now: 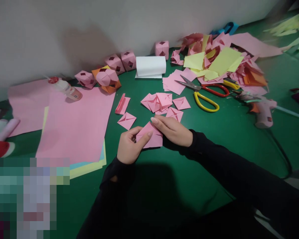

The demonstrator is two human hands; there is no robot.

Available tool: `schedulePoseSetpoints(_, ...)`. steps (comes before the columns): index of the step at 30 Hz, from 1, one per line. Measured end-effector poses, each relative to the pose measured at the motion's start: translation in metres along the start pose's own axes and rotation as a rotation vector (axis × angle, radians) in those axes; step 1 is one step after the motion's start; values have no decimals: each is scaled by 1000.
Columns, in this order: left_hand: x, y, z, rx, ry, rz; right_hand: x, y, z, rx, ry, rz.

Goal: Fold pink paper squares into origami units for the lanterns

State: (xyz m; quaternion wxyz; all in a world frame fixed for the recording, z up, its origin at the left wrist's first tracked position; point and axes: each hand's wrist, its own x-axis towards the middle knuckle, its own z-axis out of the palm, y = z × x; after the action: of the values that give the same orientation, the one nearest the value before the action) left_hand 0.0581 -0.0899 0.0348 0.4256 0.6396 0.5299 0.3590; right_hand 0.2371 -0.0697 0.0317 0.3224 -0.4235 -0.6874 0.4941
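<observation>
Both hands hold one partly folded pink paper point(153, 141) just above the green table. My left hand point(131, 144) grips its left side, thumb lying across the front. With fingers pressed together, my right hand point(173, 130) pinches the top right edge. Beyond them lie several folded pink squares: a small pile point(159, 101), a folded square point(181, 103) to its right, another square point(174, 114) near my right fingers and one square point(127, 120) on the left. A narrow folded strip piece point(122, 104) lies behind that one.
Open scissors point(198, 88) with red and yellow handles lie right of the pile. A glue gun point(262, 111) with its cord is further right. Paper scraps point(221, 63) heap behind. Pink sheets point(77, 126), a glue bottle point(66, 89), folded pink cubes point(114, 63) and a white roll point(150, 66) stand around.
</observation>
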Motion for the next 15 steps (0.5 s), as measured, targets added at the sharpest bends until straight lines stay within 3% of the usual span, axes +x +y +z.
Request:
schedulePoseSetpoints(10,0,1,-1,6,-7,-8,-2,0,10,-235,76,-129)
schedulePoseSetpoints(15,0,6,0,-6,1,-51,-2,1,8,-173,80,-87)
